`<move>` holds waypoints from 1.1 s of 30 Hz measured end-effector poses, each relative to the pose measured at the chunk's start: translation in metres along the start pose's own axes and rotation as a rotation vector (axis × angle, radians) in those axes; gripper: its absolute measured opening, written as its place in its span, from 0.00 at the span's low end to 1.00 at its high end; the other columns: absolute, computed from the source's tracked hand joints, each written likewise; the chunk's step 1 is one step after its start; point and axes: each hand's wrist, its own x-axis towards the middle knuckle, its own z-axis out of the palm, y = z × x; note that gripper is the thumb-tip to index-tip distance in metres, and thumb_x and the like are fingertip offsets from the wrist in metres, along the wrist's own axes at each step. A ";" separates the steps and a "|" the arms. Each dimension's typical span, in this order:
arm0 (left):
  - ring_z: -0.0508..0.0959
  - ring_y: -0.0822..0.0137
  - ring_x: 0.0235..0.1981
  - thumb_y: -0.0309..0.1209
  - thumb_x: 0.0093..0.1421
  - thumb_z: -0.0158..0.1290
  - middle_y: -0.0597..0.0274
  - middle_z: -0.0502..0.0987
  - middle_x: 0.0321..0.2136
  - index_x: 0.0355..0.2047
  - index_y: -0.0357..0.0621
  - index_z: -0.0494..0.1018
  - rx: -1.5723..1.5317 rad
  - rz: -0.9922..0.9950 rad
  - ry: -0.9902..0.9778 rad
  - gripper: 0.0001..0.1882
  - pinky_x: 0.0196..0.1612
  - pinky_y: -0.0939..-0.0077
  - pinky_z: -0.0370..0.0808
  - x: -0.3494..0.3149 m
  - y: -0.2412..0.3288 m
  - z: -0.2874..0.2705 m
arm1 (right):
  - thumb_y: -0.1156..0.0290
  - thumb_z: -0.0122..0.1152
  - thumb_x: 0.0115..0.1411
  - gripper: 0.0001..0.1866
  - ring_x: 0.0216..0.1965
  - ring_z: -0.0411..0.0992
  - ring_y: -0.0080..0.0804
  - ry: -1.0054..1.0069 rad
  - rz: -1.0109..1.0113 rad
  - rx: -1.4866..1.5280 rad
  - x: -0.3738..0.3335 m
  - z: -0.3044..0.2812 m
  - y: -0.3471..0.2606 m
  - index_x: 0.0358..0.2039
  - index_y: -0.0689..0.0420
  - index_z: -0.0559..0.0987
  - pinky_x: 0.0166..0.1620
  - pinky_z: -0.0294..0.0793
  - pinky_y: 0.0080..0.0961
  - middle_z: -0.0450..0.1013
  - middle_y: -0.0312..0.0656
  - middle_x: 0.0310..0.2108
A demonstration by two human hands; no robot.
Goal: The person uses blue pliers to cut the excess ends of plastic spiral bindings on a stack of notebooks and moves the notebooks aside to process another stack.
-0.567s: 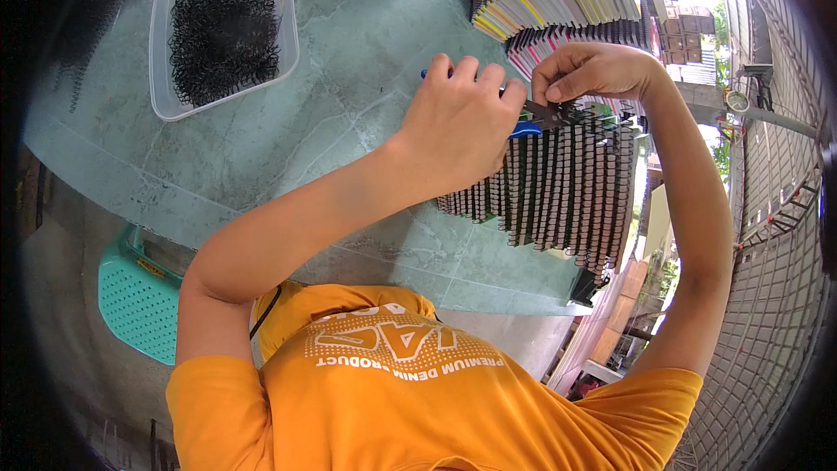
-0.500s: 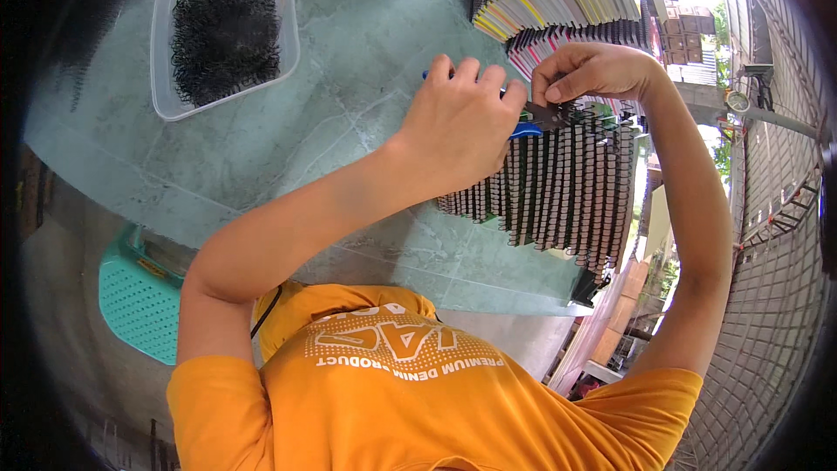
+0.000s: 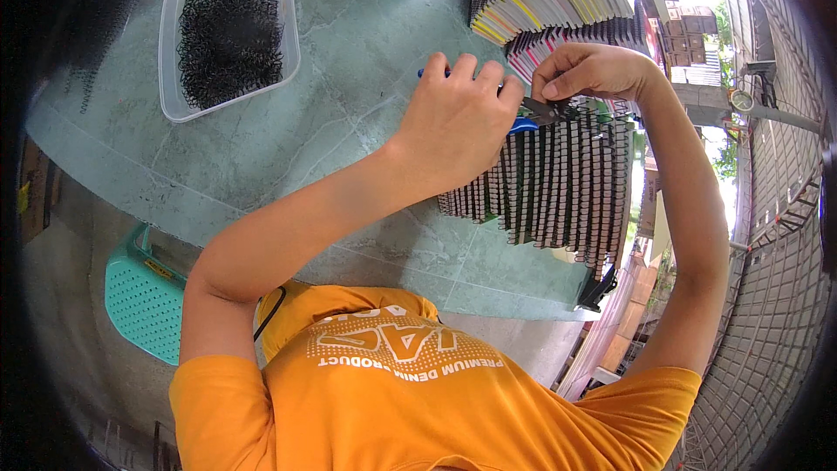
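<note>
Only the viewpoint shifts slightly; the left hand [image 3: 458, 122] grips pliers [image 3: 524, 126] at the far end of spiral-bound notebooks [image 3: 567, 196] on the table [image 3: 288, 148], seemingly working their coils [image 3: 582, 111], which calls for steadiness; the right hand [image 3: 597, 72] bends alongside, its hold unclear

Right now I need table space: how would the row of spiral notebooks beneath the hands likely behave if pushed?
The row of spiral notebooks is probably heavy, as many sit packed side by side. It may shift unevenly, since its near ends look staggered. Neighbours could snag on each other, because their dark coils lie close together.
</note>
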 end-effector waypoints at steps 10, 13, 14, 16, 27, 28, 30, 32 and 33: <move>0.72 0.58 0.34 0.30 0.41 0.57 0.58 0.71 0.29 0.34 0.42 0.70 -0.107 -0.092 -0.235 0.17 0.37 0.65 0.66 0.004 0.000 -0.007 | 0.67 0.57 0.52 0.14 0.31 0.69 0.19 -0.032 -0.042 -0.034 0.001 0.003 -0.001 0.33 0.66 0.76 0.39 0.66 0.15 0.73 0.35 0.28; 0.71 0.56 0.35 0.30 0.41 0.58 0.57 0.71 0.29 0.35 0.42 0.70 -0.174 -0.173 -0.361 0.18 0.38 0.64 0.67 0.006 0.002 -0.010 | 0.67 0.59 0.51 0.14 0.31 0.69 0.18 -0.064 -0.088 -0.177 0.000 0.000 -0.003 0.33 0.66 0.76 0.38 0.66 0.15 0.73 0.35 0.27; 0.71 0.56 0.35 0.30 0.41 0.58 0.56 0.71 0.29 0.35 0.41 0.70 -0.187 -0.191 -0.372 0.18 0.38 0.64 0.67 0.006 0.003 -0.011 | 0.67 0.60 0.50 0.14 0.31 0.69 0.18 -0.077 -0.086 -0.161 0.000 -0.001 0.000 0.32 0.66 0.76 0.38 0.66 0.15 0.73 0.36 0.27; 0.71 0.56 0.35 0.30 0.42 0.58 0.56 0.71 0.29 0.35 0.41 0.70 -0.160 -0.152 -0.265 0.18 0.38 0.65 0.67 0.000 0.004 -0.013 | 0.67 0.61 0.50 0.15 0.31 0.69 0.19 -0.087 -0.092 -0.125 0.001 -0.006 0.008 0.32 0.66 0.76 0.38 0.67 0.15 0.73 0.36 0.28; 0.71 0.58 0.35 0.28 0.42 0.56 0.59 0.70 0.27 0.32 0.40 0.70 -0.079 -0.064 -0.213 0.14 0.39 0.65 0.66 0.007 0.013 -0.011 | 0.66 0.61 0.51 0.15 0.32 0.69 0.20 0.001 -0.123 -0.087 -0.003 -0.002 0.010 0.33 0.67 0.77 0.39 0.67 0.14 0.74 0.38 0.29; 0.71 0.58 0.35 0.28 0.42 0.56 0.59 0.70 0.27 0.31 0.40 0.70 -0.116 -0.098 -0.264 0.14 0.39 0.65 0.66 0.008 0.012 -0.009 | 0.66 0.61 0.51 0.15 0.33 0.70 0.20 -0.013 -0.129 -0.086 -0.003 -0.003 0.011 0.33 0.67 0.77 0.39 0.67 0.14 0.74 0.38 0.30; 0.71 0.57 0.35 0.28 0.42 0.56 0.59 0.70 0.27 0.31 0.40 0.69 -0.171 -0.145 -0.321 0.14 0.38 0.64 0.66 0.008 0.012 -0.009 | 0.66 0.60 0.52 0.15 0.34 0.70 0.20 -0.041 -0.140 -0.083 -0.002 -0.004 0.011 0.33 0.66 0.77 0.40 0.66 0.14 0.74 0.38 0.30; 0.71 0.56 0.35 0.28 0.41 0.56 0.58 0.70 0.27 0.32 0.40 0.69 -0.207 -0.172 -0.334 0.15 0.38 0.64 0.66 0.007 0.013 -0.010 | 0.65 0.60 0.52 0.16 0.34 0.70 0.21 -0.046 -0.139 -0.069 -0.004 -0.003 0.009 0.34 0.67 0.77 0.41 0.66 0.15 0.74 0.38 0.31; 0.71 0.56 0.35 0.28 0.41 0.56 0.57 0.70 0.27 0.32 0.40 0.69 -0.175 -0.147 -0.279 0.15 0.38 0.64 0.66 0.005 0.013 -0.010 | 0.65 0.59 0.52 0.16 0.35 0.70 0.21 -0.047 -0.138 -0.060 -0.004 -0.002 0.009 0.34 0.67 0.77 0.41 0.66 0.15 0.74 0.39 0.31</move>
